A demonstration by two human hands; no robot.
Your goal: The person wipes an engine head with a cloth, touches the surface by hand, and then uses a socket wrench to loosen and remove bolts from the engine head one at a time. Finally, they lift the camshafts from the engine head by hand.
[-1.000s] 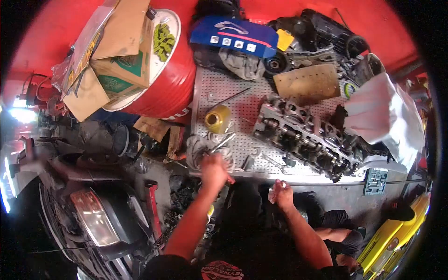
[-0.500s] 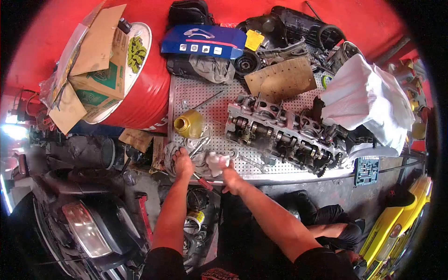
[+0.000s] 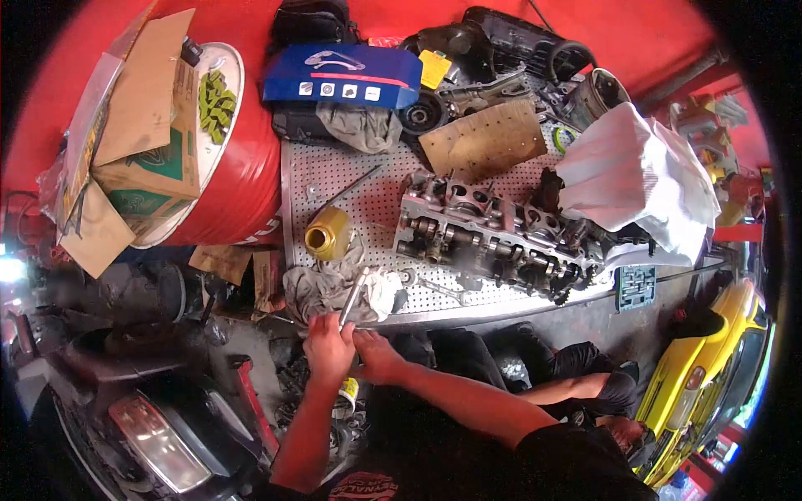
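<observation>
Left hand (image 3: pixel 330 351): fingers closed on a slim metal tool (image 3: pixel 355 296), whose bright shaft stands out beyond them, tilted, towards the worktop (image 3: pixel 296 188); its lower end is covered by the hand. Right hand (image 3: pixel 380 357): placed just beside the left, back of the hand up; whether its fingers are open, closed or gripping the tool's lower end cannot be told. Directly beyond the left fingers lies a crumpled grey rag (image 3: pixel 311 290), at the near edge of the worktop, with a white cloth (image 3: pixel 386 292) to its right, beyond the right fingers. Farther beyond the left fingers, an open yellow bottle (image 3: pixel 330 232) leans with its mouth towards the person. To the right of the fingers, past the white cloth, a metal wrench (image 3: pixel 447 292) lies flat; beyond it rests a cylinder head (image 3: pixel 497 242), dark and oily along its near side. Well beyond the fingers are a brown perforated sheet (image 3: pixel 483 140) and a blue carton (image 3: pixel 334 71). Far right of the fingers: white sheeting (image 3: pixel 622 171) over the worktop's end, and a green tool case (image 3: pixel 637 288) below the worktop's edge. Far left: a red drum (image 3: pixel 255 188) bearing an opened cardboard box (image 3: pixel 146 121).
</observation>
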